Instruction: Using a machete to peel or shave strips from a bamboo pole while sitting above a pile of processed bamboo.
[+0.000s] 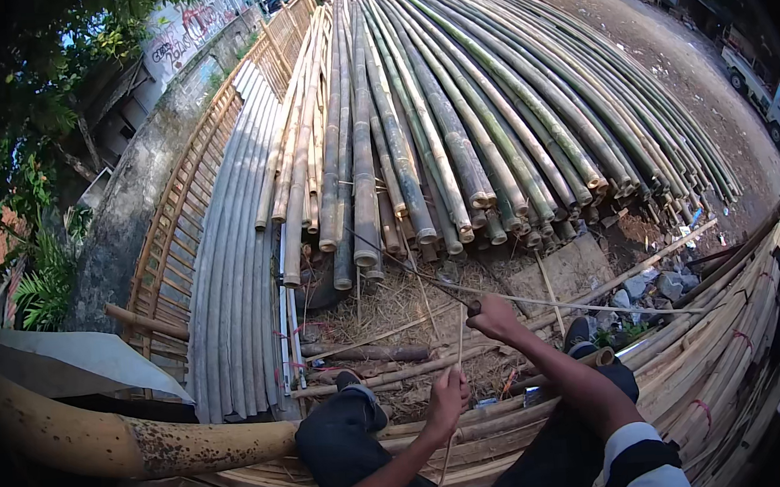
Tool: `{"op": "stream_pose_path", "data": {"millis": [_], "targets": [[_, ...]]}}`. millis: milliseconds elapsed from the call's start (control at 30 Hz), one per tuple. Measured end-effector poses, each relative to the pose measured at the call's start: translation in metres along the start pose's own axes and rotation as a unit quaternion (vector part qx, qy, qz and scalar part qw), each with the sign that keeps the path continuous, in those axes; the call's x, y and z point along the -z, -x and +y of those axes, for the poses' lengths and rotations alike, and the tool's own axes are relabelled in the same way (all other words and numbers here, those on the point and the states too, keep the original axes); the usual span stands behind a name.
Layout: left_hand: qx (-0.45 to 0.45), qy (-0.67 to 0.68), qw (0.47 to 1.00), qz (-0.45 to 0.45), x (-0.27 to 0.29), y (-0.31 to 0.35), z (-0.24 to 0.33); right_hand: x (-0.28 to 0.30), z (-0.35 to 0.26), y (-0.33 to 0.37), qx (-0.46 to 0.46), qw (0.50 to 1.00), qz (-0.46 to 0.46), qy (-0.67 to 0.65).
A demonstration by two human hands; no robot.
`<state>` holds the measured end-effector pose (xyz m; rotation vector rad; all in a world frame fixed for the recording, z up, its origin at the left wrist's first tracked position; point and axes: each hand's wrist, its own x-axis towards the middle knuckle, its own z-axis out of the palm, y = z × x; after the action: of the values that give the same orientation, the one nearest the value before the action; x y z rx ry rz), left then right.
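Bamboo strip point(461, 337), probably light and springy, best held mid-length: left hand point(447, 404) curled closed round it, near; right hand point(497, 317), farther off, fisted round a dark handle point(475, 308)

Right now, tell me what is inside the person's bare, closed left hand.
The left hand grips a thin, straight, pale bamboo strip, which shows above and below the fist. The stretch inside the grip is covered.

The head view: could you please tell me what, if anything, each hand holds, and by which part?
The left hand grips a thin bamboo strip partway along its length; the right hand holds a long-bladed knife by its handle.
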<state>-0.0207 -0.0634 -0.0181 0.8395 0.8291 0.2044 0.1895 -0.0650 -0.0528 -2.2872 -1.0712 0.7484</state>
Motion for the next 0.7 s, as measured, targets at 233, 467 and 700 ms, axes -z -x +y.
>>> {"op": "stream_pose_path", "data": {"millis": [233, 467, 700], "targets": [[0.036, 0.079, 0.993, -0.083, 0.016, -0.030, 0.011, 0.018, 0.048, -0.009, -0.082, 0.977, 0.105, -0.168], [0.016, 0.139, 0.987, -0.074, 0.037, -0.056, 0.022, -0.001, -0.001, 0.000, 0.052, 0.988, 0.014, -0.143], [0.042, 0.143, 0.984, -0.093, 0.029, -0.042, 0.020, -0.008, -0.014, 0.021, 0.143, 0.988, -0.034, -0.056]]}}
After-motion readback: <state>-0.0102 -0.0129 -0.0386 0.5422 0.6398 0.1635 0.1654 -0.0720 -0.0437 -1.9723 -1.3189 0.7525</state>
